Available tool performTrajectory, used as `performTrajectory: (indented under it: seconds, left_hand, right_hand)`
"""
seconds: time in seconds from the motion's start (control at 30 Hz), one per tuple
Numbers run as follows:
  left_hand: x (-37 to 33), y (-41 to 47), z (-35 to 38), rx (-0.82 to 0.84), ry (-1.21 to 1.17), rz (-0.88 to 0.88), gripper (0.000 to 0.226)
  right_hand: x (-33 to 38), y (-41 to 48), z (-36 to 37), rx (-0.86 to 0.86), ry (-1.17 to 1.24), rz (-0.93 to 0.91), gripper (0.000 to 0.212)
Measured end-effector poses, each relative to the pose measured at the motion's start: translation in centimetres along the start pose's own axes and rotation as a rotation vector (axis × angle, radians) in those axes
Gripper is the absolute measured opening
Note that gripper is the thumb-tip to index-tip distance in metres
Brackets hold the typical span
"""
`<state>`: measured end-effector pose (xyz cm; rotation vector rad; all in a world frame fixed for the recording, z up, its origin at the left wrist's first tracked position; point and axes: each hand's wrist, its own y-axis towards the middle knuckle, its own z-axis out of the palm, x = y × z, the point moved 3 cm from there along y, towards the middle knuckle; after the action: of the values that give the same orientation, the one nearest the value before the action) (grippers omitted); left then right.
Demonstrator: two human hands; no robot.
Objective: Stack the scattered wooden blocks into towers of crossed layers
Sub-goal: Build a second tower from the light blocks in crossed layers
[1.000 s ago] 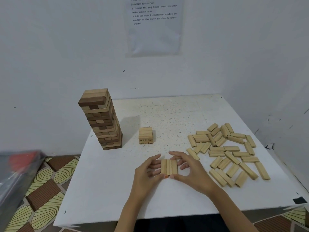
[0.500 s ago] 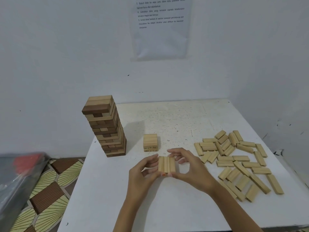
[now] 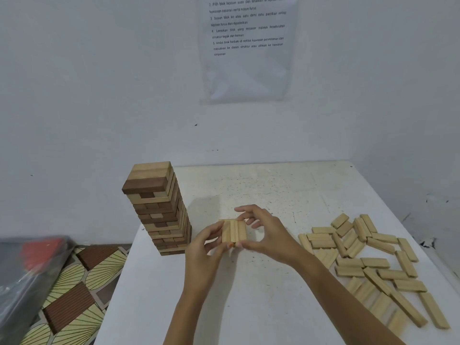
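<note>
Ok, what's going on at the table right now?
A person's left hand and right hand pinch a row of three pale wooden blocks side by side between them, above the white table. A tall tower of brown and pale blocks stands to the left; loose pale blocks lie scattered to the right.

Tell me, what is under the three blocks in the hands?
Only a small orange-brown bit peeks out below the three blocks, between the left hand and right hand. Anything else beneath is covered by the blocks and hands.
</note>
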<state>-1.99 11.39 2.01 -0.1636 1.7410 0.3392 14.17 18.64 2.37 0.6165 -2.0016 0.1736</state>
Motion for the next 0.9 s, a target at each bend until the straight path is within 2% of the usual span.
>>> performTrajectory:
  seconds: [0.17,0.33,0.9]
  left_hand:
    - [0.2,1.3,0.1,-0.012,0.020,0.000,0.043]
    - [0.7,1.8,0.1,-0.027,0.060,-0.037,0.030]
    - [1.3,1.8,0.5,-0.048,0.037,-0.098,0.029]
  right_hand:
    - [-0.4,1.9,0.5,0.011,-0.007,0.010,0.067]
    - [-1.3,2.6,1.0,0.028,-0.010,0.037,0.068]
    - [-1.9,2.6,1.4,0.030,-0.032,0.061,0.065]
